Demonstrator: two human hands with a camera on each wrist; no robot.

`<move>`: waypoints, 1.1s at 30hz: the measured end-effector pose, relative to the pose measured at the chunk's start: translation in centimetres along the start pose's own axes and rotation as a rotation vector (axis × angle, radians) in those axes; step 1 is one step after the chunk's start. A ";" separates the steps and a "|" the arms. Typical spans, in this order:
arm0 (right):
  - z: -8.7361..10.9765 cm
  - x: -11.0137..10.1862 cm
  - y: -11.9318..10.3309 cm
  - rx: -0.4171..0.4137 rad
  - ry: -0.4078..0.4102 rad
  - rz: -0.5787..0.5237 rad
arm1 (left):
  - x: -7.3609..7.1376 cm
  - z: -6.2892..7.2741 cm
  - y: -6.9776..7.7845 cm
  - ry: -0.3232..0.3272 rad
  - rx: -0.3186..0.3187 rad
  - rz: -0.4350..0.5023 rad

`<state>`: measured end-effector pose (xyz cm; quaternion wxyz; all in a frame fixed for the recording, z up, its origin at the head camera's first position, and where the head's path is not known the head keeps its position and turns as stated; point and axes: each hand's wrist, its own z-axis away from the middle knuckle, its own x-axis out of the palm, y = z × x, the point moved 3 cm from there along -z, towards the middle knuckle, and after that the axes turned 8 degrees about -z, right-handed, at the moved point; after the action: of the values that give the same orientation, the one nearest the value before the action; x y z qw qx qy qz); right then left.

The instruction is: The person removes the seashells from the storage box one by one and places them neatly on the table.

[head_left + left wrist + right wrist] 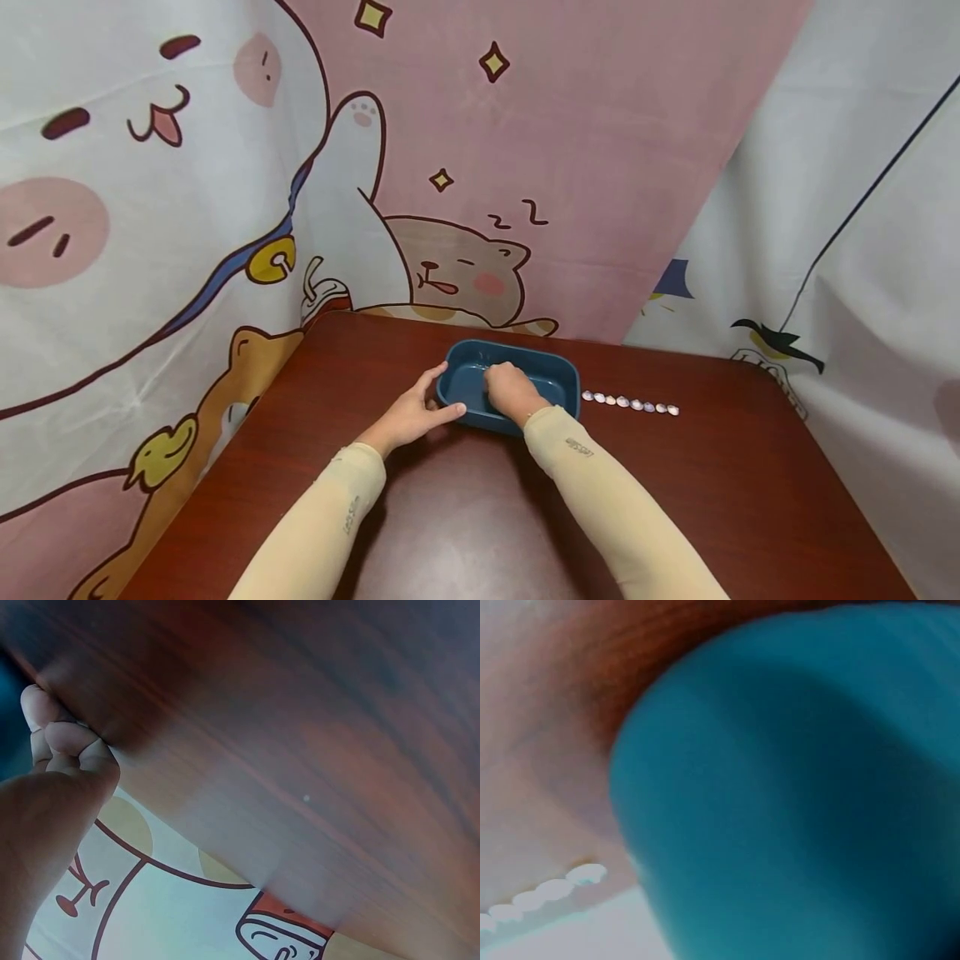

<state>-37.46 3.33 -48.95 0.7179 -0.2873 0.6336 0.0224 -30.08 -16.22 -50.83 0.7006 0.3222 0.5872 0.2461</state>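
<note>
A blue rectangular basin (543, 360) with rounded corners stands on the table. My left hand (411, 414) holds its left end, thumb against the near wall and fingers at the left side. In the left wrist view, the curled fingers (71, 739) sit by the basin's blue edge. My right hand (512, 390) reaches down inside the basin with its fingers bent. Its fingertips and anything between them are hidden under the hand. The right wrist view is filled mostly by the basin's blue wall (727, 802); the right hand does not show there.
Right of the basin, several small pale shell-like pieces (623, 402) lie in a row on the dark red-brown table (720, 475). Behind and beside the table hang cloths (600, 167) printed with cartoon animals.
</note>
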 end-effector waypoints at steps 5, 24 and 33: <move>0.6 -0.9 1.6 0.043 0.019 -0.171 | 0.1 -0.1 0.1 -0.006 -0.006 0.014; 0.7 0.2 0.5 0.073 0.054 -0.122 | 0.1 0.0 0.1 -0.002 0.001 0.017; 1.4 -0.5 0.4 -0.024 0.051 -0.087 | 0.1 -0.1 0.1 -0.006 -0.008 0.009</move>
<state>-36.43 4.47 -48.63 0.6983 -0.3236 0.6384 -0.0086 -30.13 -16.05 -50.83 0.7026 0.3226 0.5826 0.2506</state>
